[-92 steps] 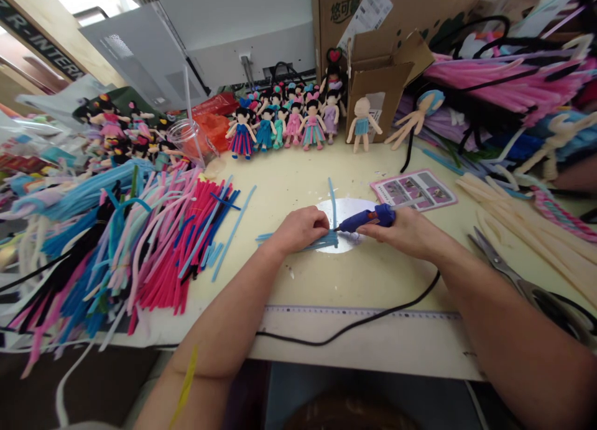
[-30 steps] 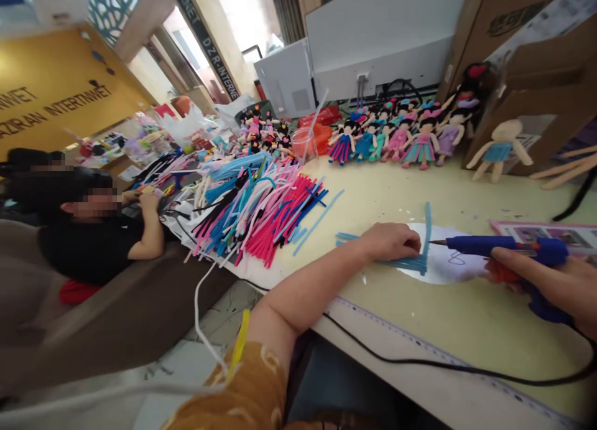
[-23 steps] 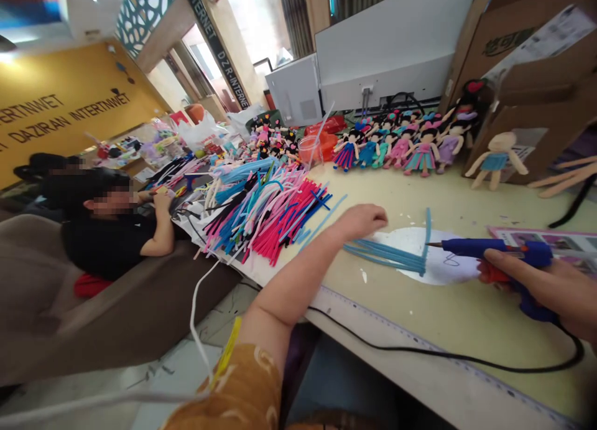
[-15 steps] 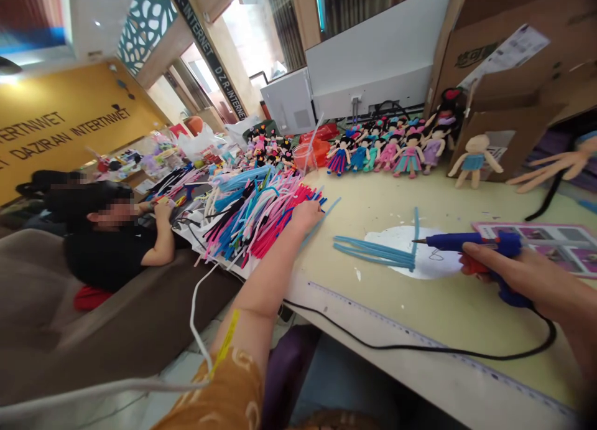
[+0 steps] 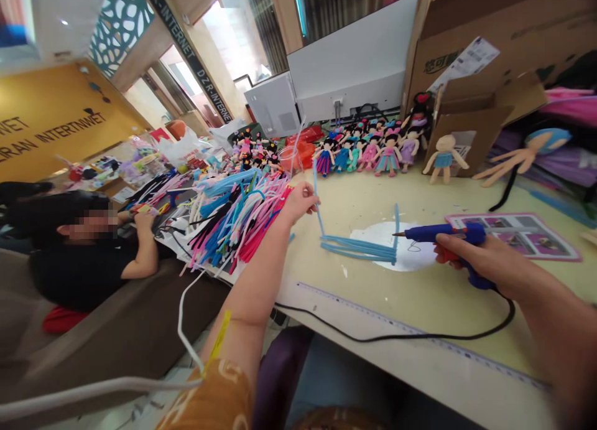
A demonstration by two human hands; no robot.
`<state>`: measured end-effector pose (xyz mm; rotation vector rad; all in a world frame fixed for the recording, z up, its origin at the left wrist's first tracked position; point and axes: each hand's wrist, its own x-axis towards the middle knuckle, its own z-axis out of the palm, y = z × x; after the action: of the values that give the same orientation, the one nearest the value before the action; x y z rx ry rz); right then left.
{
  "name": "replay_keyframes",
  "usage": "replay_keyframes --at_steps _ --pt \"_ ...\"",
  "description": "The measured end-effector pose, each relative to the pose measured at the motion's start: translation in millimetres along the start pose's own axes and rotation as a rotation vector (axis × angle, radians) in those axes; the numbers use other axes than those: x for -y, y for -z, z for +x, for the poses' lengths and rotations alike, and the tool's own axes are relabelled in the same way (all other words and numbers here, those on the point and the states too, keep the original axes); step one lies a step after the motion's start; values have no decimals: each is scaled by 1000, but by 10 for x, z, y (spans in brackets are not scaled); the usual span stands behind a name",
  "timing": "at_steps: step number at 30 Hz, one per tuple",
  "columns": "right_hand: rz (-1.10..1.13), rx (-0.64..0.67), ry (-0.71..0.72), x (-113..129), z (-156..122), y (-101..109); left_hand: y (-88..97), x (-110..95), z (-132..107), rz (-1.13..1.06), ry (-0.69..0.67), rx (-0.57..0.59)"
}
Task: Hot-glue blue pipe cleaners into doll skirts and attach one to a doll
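Note:
My left hand (image 5: 301, 203) pinches a light blue pipe cleaner (image 5: 320, 222), which stands nearly upright beside the pile. In my right hand (image 5: 485, 256) is a blue glue gun (image 5: 420, 232), its metal tip pointing left. Below and left of that tip, several blue pipe cleaners (image 5: 354, 249) lie side by side, partly on a white round patch (image 5: 415, 261). One more blue piece (image 5: 397, 221) runs crosswise at their right end. Left of my left hand spreads a big pile of coloured pipe cleaners (image 5: 233, 215).
Finished dolls (image 5: 368, 153) stand along the back, with a bare doll (image 5: 446, 159) by a cardboard box (image 5: 471, 122). A picture card (image 5: 527, 237) lies at right. A black cord (image 5: 373, 340) and a ruler strip (image 5: 401, 326) run along the front. Another person (image 5: 79, 249) sits at left.
My left hand has come up from the pile's edge, lifting the blue pipe cleaner from slanted to nearly upright. The view has turned slightly right; the glue gun stays by the blue pieces.

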<state>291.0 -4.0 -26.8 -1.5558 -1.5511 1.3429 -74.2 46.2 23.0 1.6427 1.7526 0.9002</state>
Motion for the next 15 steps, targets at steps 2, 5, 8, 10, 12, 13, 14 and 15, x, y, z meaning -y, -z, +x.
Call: replay_keyframes --at_steps 2,5,8,10,12,13,14,15 --pt "13 -5 -1 19 -8 2 -48 -103 44 -230 -2 -122" --pt "35 1 28 60 -23 8 -204 -144 94 -305 82 -162" --pt "24 -1 29 83 -26 13 -408 -33 80 -144 199 -93" --pt "12 -6 27 86 -22 15 -513 79 40 -38 232 -41" --pt "16 -1 31 80 -15 16 -567 168 -7 37 238 -1" --pt "20 2 34 76 -12 17 -578 190 -29 79 234 15" --pt "21 3 36 71 -8 18 -583 193 -49 115 227 24" --pt "18 2 38 66 -5 19 -589 177 -66 157 202 38"
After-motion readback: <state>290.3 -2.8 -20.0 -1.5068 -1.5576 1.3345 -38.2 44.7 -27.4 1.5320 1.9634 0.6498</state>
